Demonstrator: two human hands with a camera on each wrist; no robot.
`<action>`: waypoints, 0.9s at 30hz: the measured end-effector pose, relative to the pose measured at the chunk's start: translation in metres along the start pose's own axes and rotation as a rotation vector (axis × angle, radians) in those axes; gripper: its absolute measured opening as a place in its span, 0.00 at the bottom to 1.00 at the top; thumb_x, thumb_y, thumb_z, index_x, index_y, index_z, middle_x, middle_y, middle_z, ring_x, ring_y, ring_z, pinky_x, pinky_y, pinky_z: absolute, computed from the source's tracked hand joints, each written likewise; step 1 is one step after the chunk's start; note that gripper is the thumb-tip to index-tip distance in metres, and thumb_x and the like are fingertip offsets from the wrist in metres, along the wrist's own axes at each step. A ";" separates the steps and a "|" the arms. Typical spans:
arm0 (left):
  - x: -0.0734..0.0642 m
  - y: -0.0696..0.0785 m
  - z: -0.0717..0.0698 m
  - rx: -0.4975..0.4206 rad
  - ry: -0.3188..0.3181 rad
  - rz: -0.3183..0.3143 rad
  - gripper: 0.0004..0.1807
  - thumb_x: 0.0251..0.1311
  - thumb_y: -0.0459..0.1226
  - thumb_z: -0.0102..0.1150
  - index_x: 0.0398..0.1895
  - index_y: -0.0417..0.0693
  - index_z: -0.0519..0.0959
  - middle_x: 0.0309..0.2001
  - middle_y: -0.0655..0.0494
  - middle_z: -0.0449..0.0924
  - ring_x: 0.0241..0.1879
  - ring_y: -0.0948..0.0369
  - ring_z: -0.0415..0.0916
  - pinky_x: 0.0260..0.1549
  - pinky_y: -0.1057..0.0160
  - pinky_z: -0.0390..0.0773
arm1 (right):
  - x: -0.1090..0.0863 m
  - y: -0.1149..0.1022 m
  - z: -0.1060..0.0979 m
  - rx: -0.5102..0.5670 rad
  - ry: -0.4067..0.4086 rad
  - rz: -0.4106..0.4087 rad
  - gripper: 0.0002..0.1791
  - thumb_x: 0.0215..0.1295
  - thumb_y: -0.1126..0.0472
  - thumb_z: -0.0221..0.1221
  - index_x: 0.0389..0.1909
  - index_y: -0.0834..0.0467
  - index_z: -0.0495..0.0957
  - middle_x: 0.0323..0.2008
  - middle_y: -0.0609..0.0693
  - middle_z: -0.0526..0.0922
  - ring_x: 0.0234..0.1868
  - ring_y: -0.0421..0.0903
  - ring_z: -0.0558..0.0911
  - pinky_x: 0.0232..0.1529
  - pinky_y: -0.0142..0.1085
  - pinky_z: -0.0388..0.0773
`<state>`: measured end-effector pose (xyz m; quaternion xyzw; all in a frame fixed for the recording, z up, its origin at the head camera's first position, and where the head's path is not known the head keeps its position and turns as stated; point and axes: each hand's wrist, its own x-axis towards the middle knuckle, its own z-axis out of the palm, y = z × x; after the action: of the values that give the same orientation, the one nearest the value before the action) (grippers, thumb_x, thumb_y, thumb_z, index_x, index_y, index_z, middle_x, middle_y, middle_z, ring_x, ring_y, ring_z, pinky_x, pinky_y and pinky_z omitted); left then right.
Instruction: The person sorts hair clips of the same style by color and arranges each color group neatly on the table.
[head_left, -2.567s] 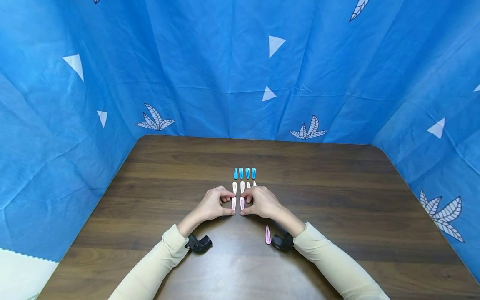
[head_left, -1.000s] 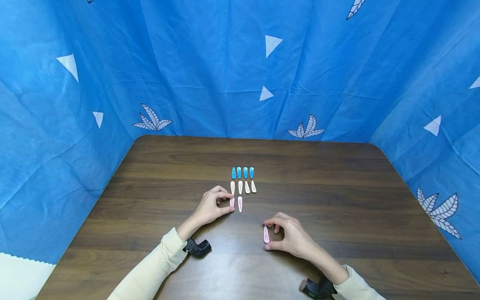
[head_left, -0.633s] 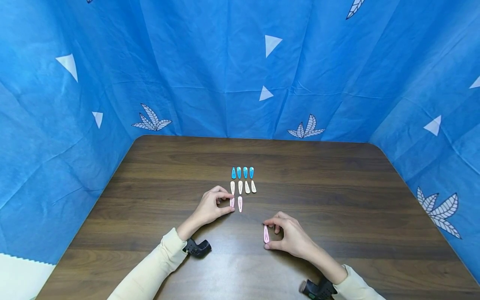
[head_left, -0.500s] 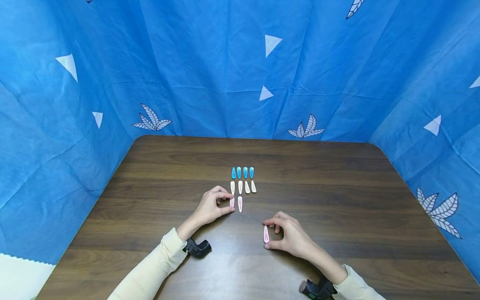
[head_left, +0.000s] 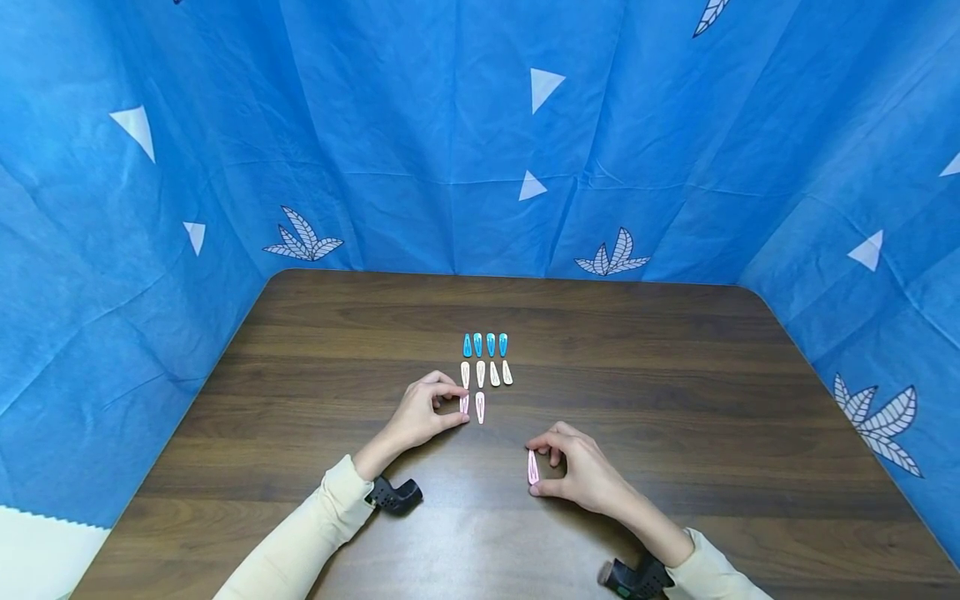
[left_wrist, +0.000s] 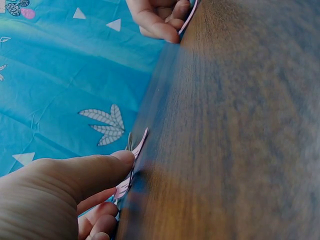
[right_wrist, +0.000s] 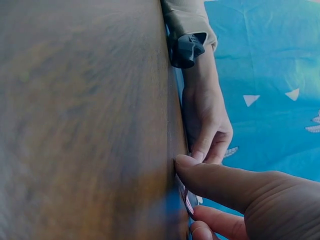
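Observation:
In the head view my left hand (head_left: 420,410) pinches a pink snap hair clip (head_left: 464,406) lengthwise between thumb and fingertip, at the left of the nearest row. Just right of it lies another pink hair clip (head_left: 480,408), untouched. Nearer the body and to the right, my right hand (head_left: 583,473) has a third pink hair clip (head_left: 533,468) between thumb and index finger, one at each end. The right wrist view shows that right thumb (right_wrist: 200,172) at one end of the clip, close against the tabletop.
Beyond the pink clips lies a row of cream hair clips (head_left: 481,374), with a row of blue hair clips (head_left: 477,345) behind it. All rest on a brown wooden table (head_left: 675,375). A blue patterned curtain (head_left: 420,133) hangs around the table's far side and flanks.
My right hand has let go of the pink clip beside the left hand and moved right and nearer the body, onto the separate pink clip. The left hand has stayed put.

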<state>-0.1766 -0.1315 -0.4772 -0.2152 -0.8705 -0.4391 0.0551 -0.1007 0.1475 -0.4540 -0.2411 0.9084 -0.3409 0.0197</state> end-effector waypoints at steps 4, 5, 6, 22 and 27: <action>0.000 0.000 -0.001 -0.002 0.004 -0.002 0.17 0.42 0.35 0.77 0.40 0.43 0.87 0.37 0.56 0.80 0.35 0.62 0.73 0.33 0.70 0.72 | 0.003 0.000 -0.003 0.015 -0.017 -0.008 0.26 0.40 0.55 0.78 0.44 0.55 0.83 0.29 0.40 0.73 0.30 0.33 0.69 0.32 0.27 0.65; 0.000 0.000 -0.001 -0.004 0.004 -0.002 0.17 0.42 0.35 0.77 0.40 0.43 0.87 0.37 0.56 0.80 0.35 0.62 0.73 0.33 0.70 0.72 | 0.005 0.000 -0.004 0.015 -0.020 -0.014 0.26 0.40 0.56 0.78 0.44 0.55 0.83 0.29 0.41 0.74 0.30 0.33 0.70 0.32 0.27 0.66; 0.000 0.000 -0.001 -0.005 0.005 -0.002 0.17 0.42 0.35 0.77 0.40 0.43 0.87 0.37 0.56 0.80 0.35 0.62 0.73 0.33 0.70 0.72 | 0.006 -0.001 -0.005 0.016 -0.021 -0.018 0.26 0.40 0.56 0.78 0.44 0.55 0.83 0.30 0.41 0.75 0.30 0.34 0.70 0.32 0.28 0.66; 0.000 0.000 0.000 0.000 0.006 0.003 0.18 0.42 0.35 0.77 0.40 0.43 0.87 0.36 0.55 0.80 0.34 0.62 0.73 0.32 0.70 0.73 | 0.065 -0.006 -0.016 0.029 0.013 -0.025 0.26 0.42 0.61 0.77 0.46 0.59 0.83 0.38 0.47 0.82 0.29 0.39 0.75 0.34 0.30 0.70; 0.000 0.001 -0.001 -0.007 -0.002 -0.002 0.18 0.42 0.36 0.77 0.40 0.43 0.87 0.37 0.55 0.80 0.36 0.61 0.74 0.33 0.70 0.73 | 0.081 -0.007 -0.012 0.029 -0.002 0.003 0.26 0.42 0.62 0.77 0.45 0.59 0.83 0.39 0.49 0.83 0.29 0.38 0.74 0.33 0.30 0.70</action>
<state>-0.1762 -0.1315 -0.4761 -0.2149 -0.8692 -0.4421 0.0532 -0.1717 0.1138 -0.4301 -0.2398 0.9038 -0.3535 0.0247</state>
